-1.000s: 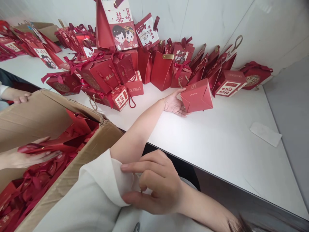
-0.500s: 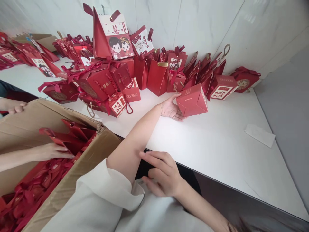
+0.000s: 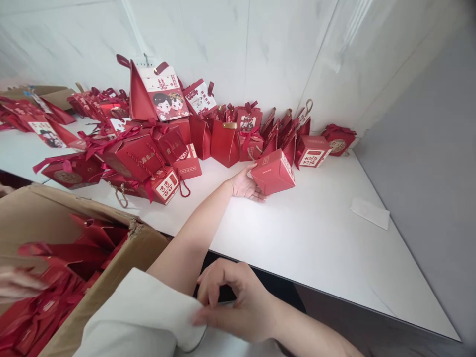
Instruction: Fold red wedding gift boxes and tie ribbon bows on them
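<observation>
One view, head: one red box (image 3: pixel 273 172), tilted over the white table (image 3: pixel 297 238), clasped at its side by your left hand (image 3: pixel 246 188), thumb high, fingers low; contact with the tabletop cannot be told. One right hand (image 3: pixel 251 307), thumb and fingers curled at your left sleeve cuff (image 3: pixel 174 317); blur hides any pinch. Many red gift boxes (image 3: pixel 225 141) behind; at left, one carton (image 3: pixel 150 253), a co-worker's hand (image 3: pixel 20 284) over it. Step in hand, by judgement: supporting the box, tending the cuff. Next move calls for steady low support and the right hand clear of cloth.
</observation>
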`<state>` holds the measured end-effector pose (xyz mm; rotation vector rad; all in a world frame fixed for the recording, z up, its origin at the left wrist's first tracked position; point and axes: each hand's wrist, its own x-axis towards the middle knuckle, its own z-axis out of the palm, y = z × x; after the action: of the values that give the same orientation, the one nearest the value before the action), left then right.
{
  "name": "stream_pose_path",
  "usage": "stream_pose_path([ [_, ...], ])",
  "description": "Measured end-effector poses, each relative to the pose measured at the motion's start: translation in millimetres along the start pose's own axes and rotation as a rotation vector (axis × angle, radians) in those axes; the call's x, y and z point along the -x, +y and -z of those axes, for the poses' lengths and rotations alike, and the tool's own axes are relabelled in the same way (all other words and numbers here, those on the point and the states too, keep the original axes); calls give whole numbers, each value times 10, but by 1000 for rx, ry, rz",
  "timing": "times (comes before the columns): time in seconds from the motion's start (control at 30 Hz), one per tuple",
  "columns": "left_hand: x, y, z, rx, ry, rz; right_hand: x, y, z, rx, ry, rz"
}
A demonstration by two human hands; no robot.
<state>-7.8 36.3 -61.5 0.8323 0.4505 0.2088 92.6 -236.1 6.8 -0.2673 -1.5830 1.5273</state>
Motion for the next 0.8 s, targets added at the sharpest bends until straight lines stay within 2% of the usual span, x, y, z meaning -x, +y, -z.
stream_pose_path([
  [0.1,16,18,-33,-29,35,0,-13,190,137,86,160,-230],
  [0.2,59,-24,-86,-91,93,-73,3,302,393,261,254,-292],
  [0.3,167,-95,-146,-178,252,-278,-2,184,761,375,343,-165],
  [0.43,362,-80,-222,-394,572,-570,-172,-131,1404,506,581,18],
  [0.5,437,-19,-275,-497,663,-649,-300,-189,1747,524,696,65],
  [0.6,500,62,-372,-640,607,-617,-412,-68,2158,529,514,-124],
  [0.67,505,79,-416,-704,502,-543,-407,103,2317,456,340,-226],
  [0.7,495,75,-421,-717,464,-515,-388,194,2363,408,295,-237],
  [0.77,452,57,-385,-713,471,-501,-340,348,2409,379,324,-217],
  [0.8,423,48,-346,-710,525,-522,-318,402,2421,368,362,-202],
])
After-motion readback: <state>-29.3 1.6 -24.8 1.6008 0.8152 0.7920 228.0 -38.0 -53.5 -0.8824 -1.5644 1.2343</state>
